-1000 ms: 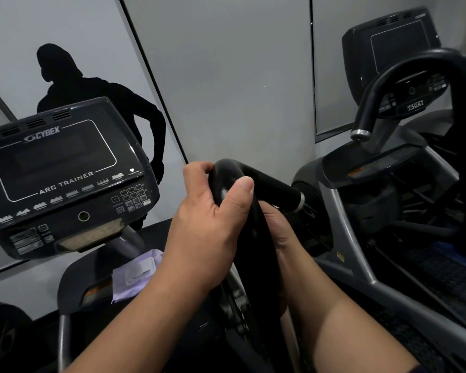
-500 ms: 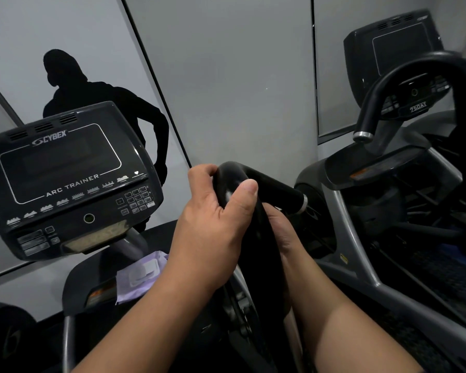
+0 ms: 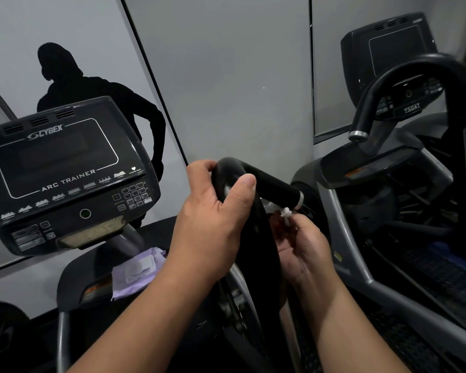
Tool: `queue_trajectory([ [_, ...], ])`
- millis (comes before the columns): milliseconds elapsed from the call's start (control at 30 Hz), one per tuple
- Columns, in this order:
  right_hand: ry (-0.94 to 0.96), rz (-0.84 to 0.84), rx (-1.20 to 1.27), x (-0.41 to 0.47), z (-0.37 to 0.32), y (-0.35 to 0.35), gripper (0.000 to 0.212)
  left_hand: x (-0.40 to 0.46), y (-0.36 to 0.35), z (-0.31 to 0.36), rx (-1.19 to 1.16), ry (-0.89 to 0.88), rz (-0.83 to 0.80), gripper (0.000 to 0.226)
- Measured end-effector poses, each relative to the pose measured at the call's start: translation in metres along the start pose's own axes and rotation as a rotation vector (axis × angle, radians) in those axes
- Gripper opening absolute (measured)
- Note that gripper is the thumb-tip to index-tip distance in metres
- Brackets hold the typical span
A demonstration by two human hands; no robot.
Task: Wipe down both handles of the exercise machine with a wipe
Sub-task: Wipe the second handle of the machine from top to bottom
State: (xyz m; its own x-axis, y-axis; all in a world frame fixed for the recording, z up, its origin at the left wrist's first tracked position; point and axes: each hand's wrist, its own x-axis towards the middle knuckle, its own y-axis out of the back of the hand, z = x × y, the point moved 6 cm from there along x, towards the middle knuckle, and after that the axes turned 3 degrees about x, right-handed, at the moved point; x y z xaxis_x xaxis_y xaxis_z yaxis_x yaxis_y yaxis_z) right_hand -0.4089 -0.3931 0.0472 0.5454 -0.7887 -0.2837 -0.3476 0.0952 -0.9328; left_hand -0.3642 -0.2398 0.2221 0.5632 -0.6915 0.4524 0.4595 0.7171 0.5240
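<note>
Leftmost, the Cybex Arc Trainer console (image 3: 65,170) sits dark, and a purple wipe packet (image 3: 137,270) lies on the tray below it, within reach for a fresh sheet. Next, the left hand (image 3: 213,224) wraps the black handle (image 3: 253,238) at its bend, probably steadying it. Beyond, the right hand (image 3: 304,251) pinches a small white wipe (image 3: 285,212) against the handle's far side (under the silver collar), apparently to rub that face

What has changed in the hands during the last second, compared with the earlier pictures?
The right hand has come out from behind the black handle toward the right, and a bit of white wipe now shows at its fingertips. The left hand still grips the handle's bend. The purple wipe pack stays below the console.
</note>
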Motion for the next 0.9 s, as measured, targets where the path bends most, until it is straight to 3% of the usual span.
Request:
queue_trajectory([
  [133, 0.253, 0.049, -0.107, -0.007, -0.025, 0.003, 0.017, 0.000, 0.000, 0.000, -0.027, -0.010, -0.011, 0.051],
  [267, 0.573, 0.009, -0.559, -0.013, -0.058, -0.018, 0.016, 0.001, -0.001, -0.001, -0.020, -0.015, 0.000, 0.045],
  [467, 0.790, -0.131, -1.193, -0.020, -0.082, -0.048, 0.011, 0.000, -0.001, -0.001, -0.020, -0.017, 0.016, 0.048],
  [667, 0.684, -0.188, -1.695, -0.010, -0.090, -0.096, 0.014, 0.000, -0.001, -0.002, -0.027, -0.001, 0.016, 0.042],
  [800, 0.445, -0.256, -1.644, -0.004, -0.088, -0.106, 0.012, 0.000, -0.001, -0.001, -0.024, -0.016, 0.014, 0.038],
  [900, 0.390, -0.337, -1.659, -0.007, -0.081, -0.119, 0.011, 0.002, 0.000, -0.001, -0.006, -0.030, 0.021, 0.042],
])
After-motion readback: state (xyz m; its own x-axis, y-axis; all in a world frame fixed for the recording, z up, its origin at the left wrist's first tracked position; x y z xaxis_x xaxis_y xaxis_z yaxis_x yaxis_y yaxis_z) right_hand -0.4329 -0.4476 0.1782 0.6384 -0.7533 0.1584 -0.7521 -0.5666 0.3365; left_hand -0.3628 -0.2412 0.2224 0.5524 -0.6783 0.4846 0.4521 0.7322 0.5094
